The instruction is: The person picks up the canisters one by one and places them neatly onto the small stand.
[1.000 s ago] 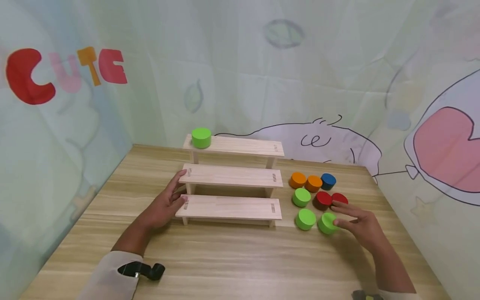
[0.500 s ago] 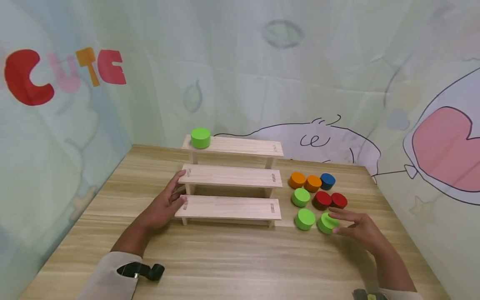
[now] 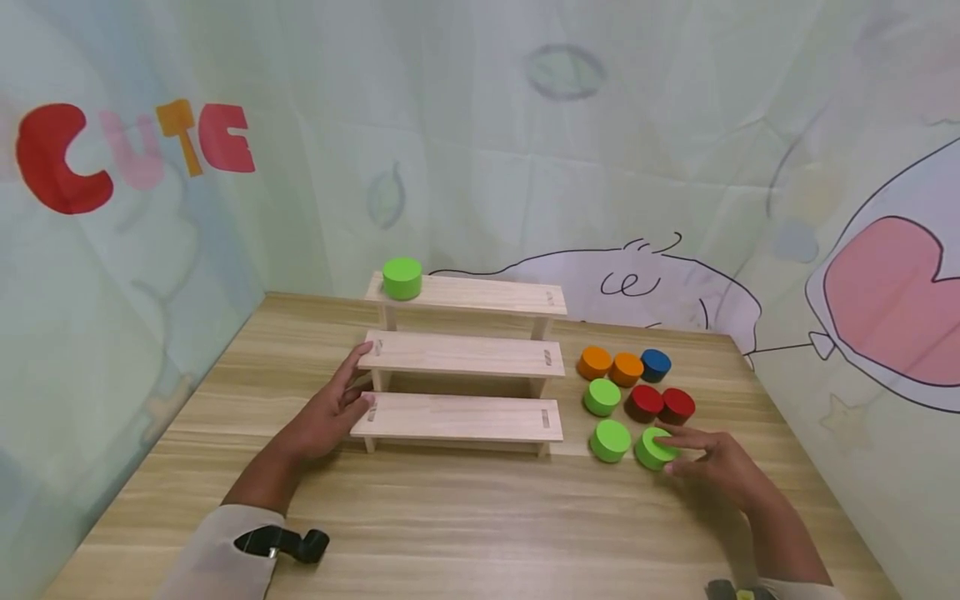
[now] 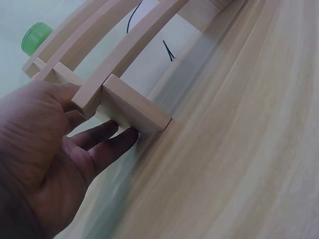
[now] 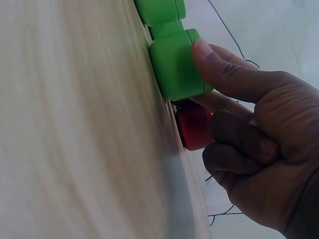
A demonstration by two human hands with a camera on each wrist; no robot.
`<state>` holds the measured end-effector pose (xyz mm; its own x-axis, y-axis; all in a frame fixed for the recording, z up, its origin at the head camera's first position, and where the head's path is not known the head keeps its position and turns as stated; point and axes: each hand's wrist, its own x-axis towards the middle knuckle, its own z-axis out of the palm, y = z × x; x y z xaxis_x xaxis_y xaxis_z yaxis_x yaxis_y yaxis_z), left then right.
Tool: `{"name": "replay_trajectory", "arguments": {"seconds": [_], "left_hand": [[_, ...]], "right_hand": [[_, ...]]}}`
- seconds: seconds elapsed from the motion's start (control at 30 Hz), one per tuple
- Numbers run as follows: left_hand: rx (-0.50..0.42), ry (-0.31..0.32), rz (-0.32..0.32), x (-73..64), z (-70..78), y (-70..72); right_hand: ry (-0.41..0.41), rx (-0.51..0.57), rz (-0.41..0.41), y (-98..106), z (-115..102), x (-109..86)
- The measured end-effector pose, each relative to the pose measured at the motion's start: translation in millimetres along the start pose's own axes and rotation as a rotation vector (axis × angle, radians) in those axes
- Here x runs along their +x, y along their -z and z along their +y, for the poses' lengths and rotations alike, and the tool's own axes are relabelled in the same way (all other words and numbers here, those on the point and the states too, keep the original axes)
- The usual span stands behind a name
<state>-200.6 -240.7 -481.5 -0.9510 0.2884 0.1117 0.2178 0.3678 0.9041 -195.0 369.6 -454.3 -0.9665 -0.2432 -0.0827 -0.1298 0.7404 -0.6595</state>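
A pale wooden three-step rack [image 3: 457, 414] stands on the table. At its left end my left hand [image 3: 324, 419] holds on, the thumb on the lowest step and a fingertip at the middle step's edge; in the left wrist view other fingers [image 4: 115, 147] lie by the end support. My right hand [image 3: 720, 467] pinches a green round block [image 3: 655, 448] between thumb and forefinger, while the other fingers are curled in the right wrist view. That block [image 5: 177, 67] appears to sit on or just over the tabletop. Another green block [image 3: 402, 278] rests on the top step's left end.
Right of the rack lie two more green blocks [image 3: 611, 440], two red blocks [image 3: 645, 402], two orange blocks [image 3: 596, 362] and a blue block [image 3: 656, 365]. A printed cloth [image 3: 465, 150] hangs behind the table [image 3: 450, 533].
My right hand has come nearer from beside the red blocks, and its fingers have closed on the front right green block. The left hand has stayed on the rack.
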Motion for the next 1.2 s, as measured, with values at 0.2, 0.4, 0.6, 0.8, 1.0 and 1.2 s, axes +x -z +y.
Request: {"name": "replay_trajectory", "arguments": {"seconds": [0.2, 0.4, 0.6, 0.8, 1.0, 1.2], "left_hand": [[0.015, 0.003, 0.004, 1.1, 1.7, 1.2], [0.006, 0.004, 0.0, 1.2, 1.4, 1.6], [0.004, 0.013, 0.007, 0.6, 0.0, 1.0], [0.011, 0.014, 0.005, -0.1, -1.0, 0.4], [0.024, 0.01, 0.007, -1.5, -1.9, -0.1], [0.027, 0.008, 0.004, -0.3, -2.0, -1.1]], "right_hand": [[-0.071, -0.022, -0.001, 1, 2, 2.2], [-0.059, -0.02, -0.002, 0, 5, 3.5], [-0.018, -0.028, 0.037, -2, 4, 1.4], [0.051, -0.002, 0.088, -4, 0, -3.2], [0.071, 0.001, 0.142, -5, -2, -5.8], [0.096, 0.013, 0.194, -3, -6, -9.3]]}}
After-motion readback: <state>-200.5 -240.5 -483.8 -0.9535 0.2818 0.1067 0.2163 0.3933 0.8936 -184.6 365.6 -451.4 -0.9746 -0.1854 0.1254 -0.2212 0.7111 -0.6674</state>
